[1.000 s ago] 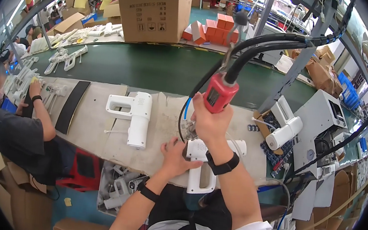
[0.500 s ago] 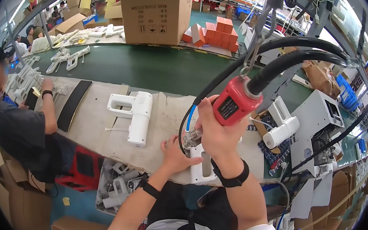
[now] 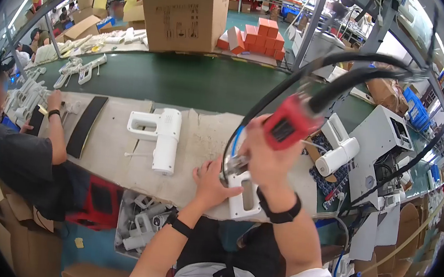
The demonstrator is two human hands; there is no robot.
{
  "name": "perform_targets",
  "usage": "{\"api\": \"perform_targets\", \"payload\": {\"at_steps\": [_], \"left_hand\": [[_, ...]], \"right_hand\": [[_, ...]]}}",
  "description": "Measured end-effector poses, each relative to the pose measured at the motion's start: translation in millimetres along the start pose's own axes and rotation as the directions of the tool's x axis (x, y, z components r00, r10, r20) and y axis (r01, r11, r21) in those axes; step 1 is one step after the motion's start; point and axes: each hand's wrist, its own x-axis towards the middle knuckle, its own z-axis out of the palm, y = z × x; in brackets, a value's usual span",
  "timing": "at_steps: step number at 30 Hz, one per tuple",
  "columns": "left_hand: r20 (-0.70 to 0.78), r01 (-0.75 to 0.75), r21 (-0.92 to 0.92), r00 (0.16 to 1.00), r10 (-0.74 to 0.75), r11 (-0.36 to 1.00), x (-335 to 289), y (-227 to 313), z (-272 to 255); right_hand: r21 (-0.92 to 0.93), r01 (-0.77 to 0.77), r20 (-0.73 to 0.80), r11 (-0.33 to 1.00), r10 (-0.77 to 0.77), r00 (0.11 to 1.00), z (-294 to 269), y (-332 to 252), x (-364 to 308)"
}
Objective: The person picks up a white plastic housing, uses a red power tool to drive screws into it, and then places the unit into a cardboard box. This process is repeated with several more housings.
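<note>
My right hand (image 3: 269, 151) is closed around a red electric screwdriver (image 3: 292, 123) with black cables, held upright over the cardboard-covered bench. Its lower metal end (image 3: 236, 164) is blurred and partly hidden by my hand. Beneath it lies a white plastic handheld device (image 3: 237, 208) with a loop handle, its upper part covered by my hands and the tool. My left hand (image 3: 212, 183) grips the device from its left side, thumb lying against the handle. To the left rests a similar white device (image 3: 167, 138), handle pointing left.
Another white device (image 3: 340, 152) leans near a grey machine (image 3: 375, 158) on the right. A curved black strip (image 3: 87, 125) lies at left, beside a co-worker (image 3: 20, 156). Behind the bench runs a green conveyor (image 3: 184, 81); a bin of white parts (image 3: 142, 221) stands below.
The red screwdriver has tilted and shifted slightly right at its top. My left hand and the white device stay nearly in place. At left, the co-worker's hand has moved slightly.
</note>
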Motion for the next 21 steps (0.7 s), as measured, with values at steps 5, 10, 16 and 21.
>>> {"api": "perform_targets", "payload": {"at_steps": [5,10,16,21], "left_hand": [[0.072,0.053,-0.086,0.996,-0.046,0.995,2.6,7.4,-15.0],[0.04,0.016,-0.038,0.999,-0.015,0.999,2.2,6.8,-13.0],[0.023,0.031,-0.072,0.999,-0.029,0.997,-12.0,29.2,-8.6],[-0.136,-0.005,-0.048,0.991,-0.002,0.999,-2.8,24.4,3.8]], "right_hand": [[0.109,-0.008,-0.003,0.994,0.008,1.0,-9.1,-20.5,7.2],[0.048,-0.043,-0.008,0.998,0.043,0.999,-3.5,15.8,0.4],[-0.008,-0.088,0.088,0.996,0.089,0.992,-5.6,33.0,-10.6],[-0.017,0.013,-0.009,1.0,-0.014,1.0,-23.4,-5.6,-5.2]]}}
